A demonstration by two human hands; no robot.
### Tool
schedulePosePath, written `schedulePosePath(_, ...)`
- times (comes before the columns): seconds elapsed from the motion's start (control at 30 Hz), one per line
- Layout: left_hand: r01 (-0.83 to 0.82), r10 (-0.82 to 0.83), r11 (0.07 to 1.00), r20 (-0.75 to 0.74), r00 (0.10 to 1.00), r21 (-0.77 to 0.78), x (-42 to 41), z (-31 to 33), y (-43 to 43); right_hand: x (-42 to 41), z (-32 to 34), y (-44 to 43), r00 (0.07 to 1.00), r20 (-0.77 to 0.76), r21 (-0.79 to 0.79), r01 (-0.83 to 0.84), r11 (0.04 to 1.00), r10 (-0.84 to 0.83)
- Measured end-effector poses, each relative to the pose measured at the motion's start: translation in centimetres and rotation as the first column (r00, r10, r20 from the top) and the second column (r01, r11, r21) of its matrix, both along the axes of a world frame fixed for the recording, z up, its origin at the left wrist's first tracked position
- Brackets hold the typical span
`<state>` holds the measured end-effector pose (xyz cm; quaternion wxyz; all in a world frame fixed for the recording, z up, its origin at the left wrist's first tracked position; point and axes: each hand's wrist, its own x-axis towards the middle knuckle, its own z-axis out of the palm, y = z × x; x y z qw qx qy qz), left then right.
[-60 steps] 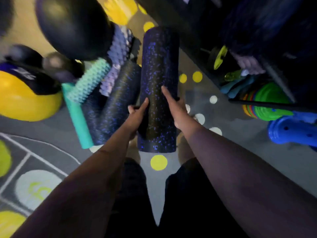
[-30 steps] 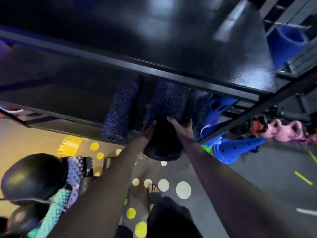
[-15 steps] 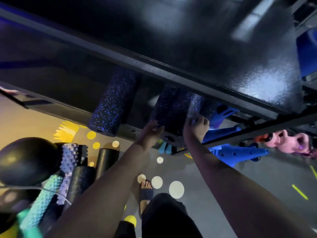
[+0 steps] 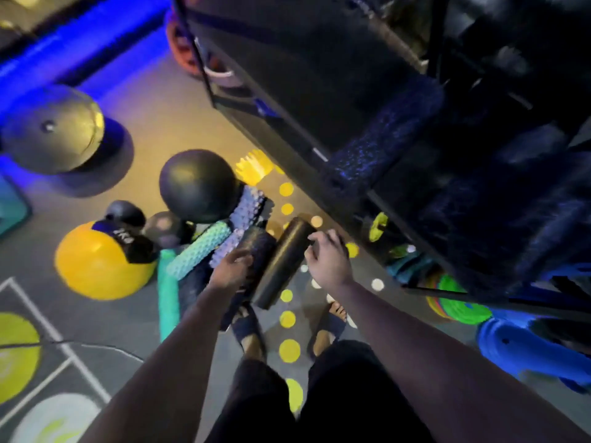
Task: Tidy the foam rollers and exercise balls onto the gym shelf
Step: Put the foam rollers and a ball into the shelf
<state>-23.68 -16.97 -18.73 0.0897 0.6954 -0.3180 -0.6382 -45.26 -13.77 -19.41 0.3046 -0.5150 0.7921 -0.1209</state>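
The left hand (image 4: 232, 270) and right hand (image 4: 326, 255) flank one smooth black foam roller (image 4: 281, 263), fingers curled, grip unclear. Four other foam rollers (image 4: 201, 251) and four round balls (image 4: 198, 183) lie beside it.

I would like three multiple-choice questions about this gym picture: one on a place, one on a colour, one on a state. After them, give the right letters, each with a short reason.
1. Where is the yellow ball?
A) on the shelf
B) on the floor
C) on a chair

2. What colour is the smooth roller beside the right hand?
A) red
B) white
C) black

3. How are the right hand's fingers?
A) curled at the smooth roller's upper end
B) flat on the floor
C) spread wide over the yellow ball

Answers:
1 B: the yellow ball rests on the grey floor, away from the rack.
2 C: the smooth roller is plain black, without speckles.
3 A: the fingers bend against the smooth roller's upper end.
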Motion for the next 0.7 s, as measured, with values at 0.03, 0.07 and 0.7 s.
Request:
schedulePosePath(0.03, -0.031, 0.031, 0.999, 0.007, 0.999, 0.019, 2.2, -0.7, 0.6, 2.4, -1.0, 0.2, 1.000, 0.028, 0.048, 0.003, 0.999, -0.004)
schedulePosePath(0.07, -0.065, 0.065, 0.997, 0.008, 0.998, 0.035, 4.2, -1.5, 0.9, 4.6, -1.9, 0.3, 0.998, 0.057, 0.080, 0.016, 0.997, -0.021)
schedulePosePath(0.7, 0.087, -0.104, 0.994, 0.321, 0.941, 0.069, 19.8, -44.4, 0.6, 23.5, -43.0, 3.2, 0.684, 0.333, 0.774, 0.195, 0.602, -0.650)
